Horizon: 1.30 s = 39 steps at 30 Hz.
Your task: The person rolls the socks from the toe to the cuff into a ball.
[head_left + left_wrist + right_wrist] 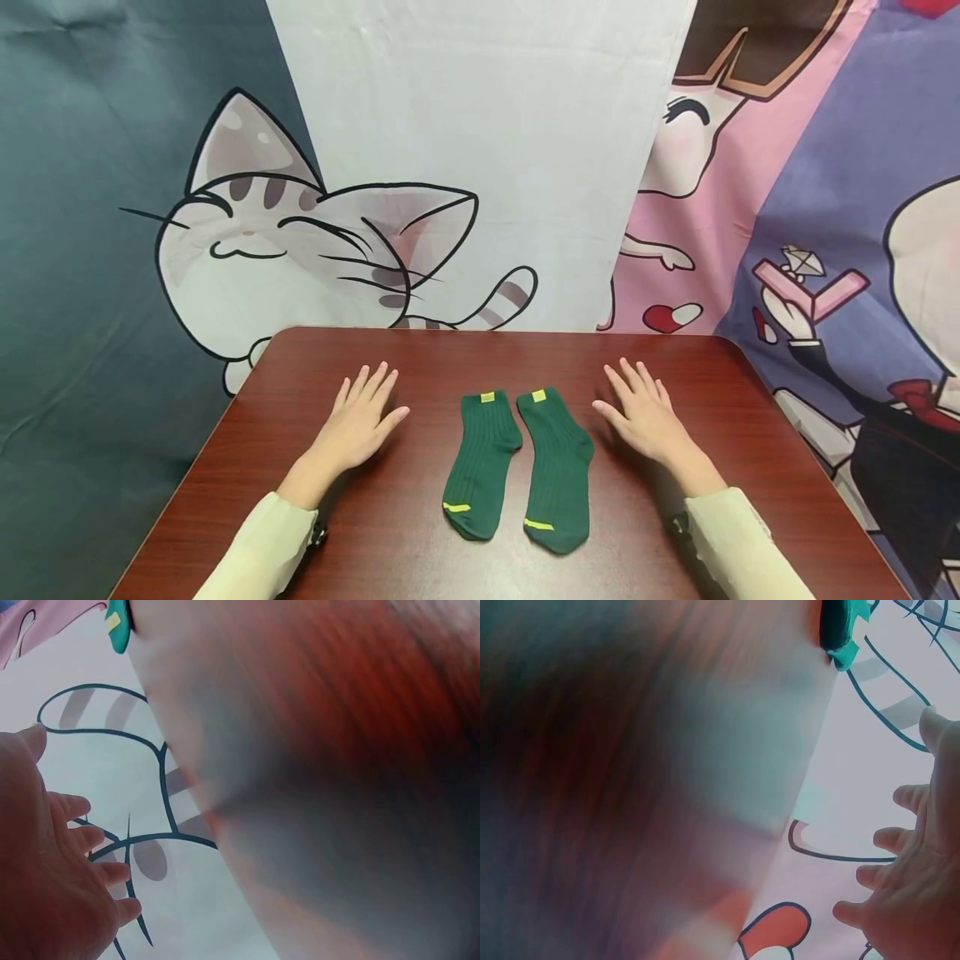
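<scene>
Two dark green ribbed socks lie flat side by side on the table, cuffs toward the far edge. The left sock (482, 467) and the right sock (557, 475) each carry a yellow tag at the cuff and a yellow stripe by the toe. To their left is my left hand (362, 423), palm down with fingers straight and spread, holding nothing. My right hand (643, 417) is in the same pose to the right of the socks, also holding nothing. Both wrist views show the spread fingers, with a bit of green sock (118, 626) at the top edge.
The reddish-brown wooden table (420, 358) has rounded far corners. Behind it hangs a printed cloth (480, 100) with a cartoon cat on the left and cartoon figures on the right. Light sleeves (262, 542) cover my forearms.
</scene>
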{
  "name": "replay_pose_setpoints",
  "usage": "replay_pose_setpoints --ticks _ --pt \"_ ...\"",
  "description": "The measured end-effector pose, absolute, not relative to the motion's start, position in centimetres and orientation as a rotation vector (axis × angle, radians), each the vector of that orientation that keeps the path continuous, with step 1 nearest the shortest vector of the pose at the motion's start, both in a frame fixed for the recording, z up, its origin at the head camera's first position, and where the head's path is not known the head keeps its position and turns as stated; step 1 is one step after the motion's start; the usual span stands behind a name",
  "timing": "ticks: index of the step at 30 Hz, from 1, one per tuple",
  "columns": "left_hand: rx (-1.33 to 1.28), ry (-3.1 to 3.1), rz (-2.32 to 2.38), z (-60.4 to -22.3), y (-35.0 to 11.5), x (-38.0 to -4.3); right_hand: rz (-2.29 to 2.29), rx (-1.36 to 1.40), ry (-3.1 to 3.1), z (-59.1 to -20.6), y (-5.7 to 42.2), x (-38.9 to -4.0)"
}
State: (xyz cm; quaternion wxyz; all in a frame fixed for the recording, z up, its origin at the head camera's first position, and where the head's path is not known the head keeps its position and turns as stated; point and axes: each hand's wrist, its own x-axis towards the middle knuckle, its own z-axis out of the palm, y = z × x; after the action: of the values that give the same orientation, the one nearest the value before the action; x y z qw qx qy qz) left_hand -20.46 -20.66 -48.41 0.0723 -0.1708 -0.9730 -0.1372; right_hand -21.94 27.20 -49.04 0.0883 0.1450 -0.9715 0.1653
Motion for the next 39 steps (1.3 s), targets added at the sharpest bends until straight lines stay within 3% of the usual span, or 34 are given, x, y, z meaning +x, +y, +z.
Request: replay_pose_setpoints --ticks 39 --pt "-0.602 -2.908 -0.412 -48.6 -17.1 -18.8 0.563 0.51 -2.884 -49.4 23.1 -21.7"
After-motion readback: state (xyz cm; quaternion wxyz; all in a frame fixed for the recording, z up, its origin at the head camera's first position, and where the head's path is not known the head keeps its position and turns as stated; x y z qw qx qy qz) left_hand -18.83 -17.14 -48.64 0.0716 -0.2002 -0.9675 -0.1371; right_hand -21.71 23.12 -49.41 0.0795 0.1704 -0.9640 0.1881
